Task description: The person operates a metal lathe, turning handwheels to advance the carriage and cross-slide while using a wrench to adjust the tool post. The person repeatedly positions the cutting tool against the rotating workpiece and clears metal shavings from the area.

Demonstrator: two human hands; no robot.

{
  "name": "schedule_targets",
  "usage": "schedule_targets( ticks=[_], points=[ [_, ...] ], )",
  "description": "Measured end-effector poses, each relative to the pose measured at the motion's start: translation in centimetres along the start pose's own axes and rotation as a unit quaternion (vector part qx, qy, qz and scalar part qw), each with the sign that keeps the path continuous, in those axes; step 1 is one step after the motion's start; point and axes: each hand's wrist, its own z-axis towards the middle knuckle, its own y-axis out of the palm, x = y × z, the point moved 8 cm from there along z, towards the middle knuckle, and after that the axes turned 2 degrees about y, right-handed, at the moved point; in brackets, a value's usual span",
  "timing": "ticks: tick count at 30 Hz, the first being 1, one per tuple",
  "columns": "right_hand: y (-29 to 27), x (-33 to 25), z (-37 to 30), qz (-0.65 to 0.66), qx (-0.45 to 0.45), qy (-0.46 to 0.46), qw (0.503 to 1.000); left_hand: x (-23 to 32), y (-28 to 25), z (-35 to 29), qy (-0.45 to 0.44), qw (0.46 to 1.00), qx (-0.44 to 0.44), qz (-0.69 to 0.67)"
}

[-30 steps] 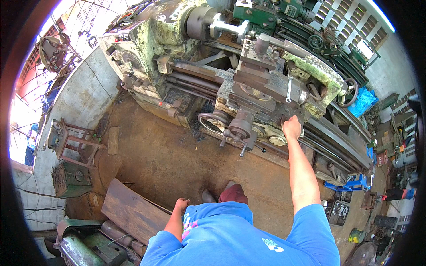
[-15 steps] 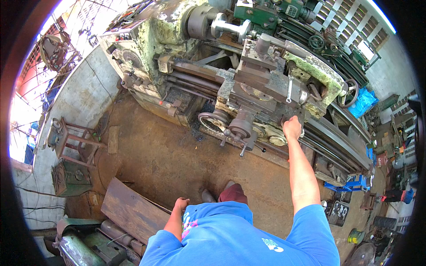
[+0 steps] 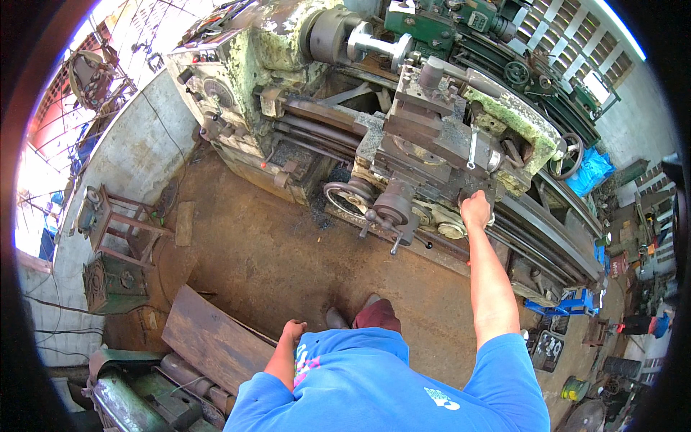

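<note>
My right arm stretches out to a large metal lathe (image 3: 425, 155). Closed over its carriage apron, my right hand (image 3: 475, 210) grips a part hidden under the fingers. A wrench (image 3: 472, 148) lies on the slide just above that hand. Left of it are the carriage handwheel (image 3: 350, 199) and a dark cross-slide handle (image 3: 394, 209). A shiny flanged workpiece (image 3: 380, 49) sits against the chuck (image 3: 332, 36). My left hand (image 3: 294, 330) hangs beside my body, fingers curled in, with nothing visible in them.
Behind stands a green lathe (image 3: 425, 29). A brown metal sheet (image 3: 212, 338) and a green machine (image 3: 126, 392) lie close on my left. Farther left is a rusty stand (image 3: 126, 223). A tray of parts (image 3: 548, 351) and a blue stand (image 3: 565, 302) are at right.
The whole view has shifted slightly. My right hand keeps its place on the lathe's apron, and my left hand still hangs at my side.
</note>
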Motion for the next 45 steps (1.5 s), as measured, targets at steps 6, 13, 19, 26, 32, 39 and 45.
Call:
schedule_targets(
  ticks=[6, 13, 19, 26, 32, 39, 45],
  points=[
    [-0.1, 0.1, -0.1, 0.013, 0.012, -0.001, 1.000, -0.4, 0.1, 0.3, -0.001, 1.000, 0.004, 0.014],
    [0.0, 0.1, 0.0, 0.017, 0.002, 0.000, 1.000, -0.3, 0.1, 0.5, 0.015, 1.000, 0.011, 0.017],
    [-0.2, 0.1, 0.0, 0.010, -0.002, 0.004, 1.000, -0.8, 0.3, 1.1, 0.007, 1.000, 0.012, 0.002],
    [-0.2, 0.2, 0.1, 0.008, -0.003, 0.011, 1.000, -1.0, 0.6, 1.0, -0.021, 1.000, -0.019, 0.006],
    [-0.2, 0.2, 0.1, 0.010, -0.002, 0.014, 1.000, -1.2, 0.4, 0.9, -0.031, 0.999, -0.006, -0.013],
    [-0.2, 0.1, 0.0, 0.012, -0.006, 0.010, 1.000, -0.8, 0.4, 1.1, 0.001, 1.000, -0.006, -0.022],
    [0.1, 0.3, 0.2, 0.016, -0.004, 0.007, 1.000, -0.6, 0.3, 0.3, -0.013, 1.000, 0.000, -0.019]
  ],
)
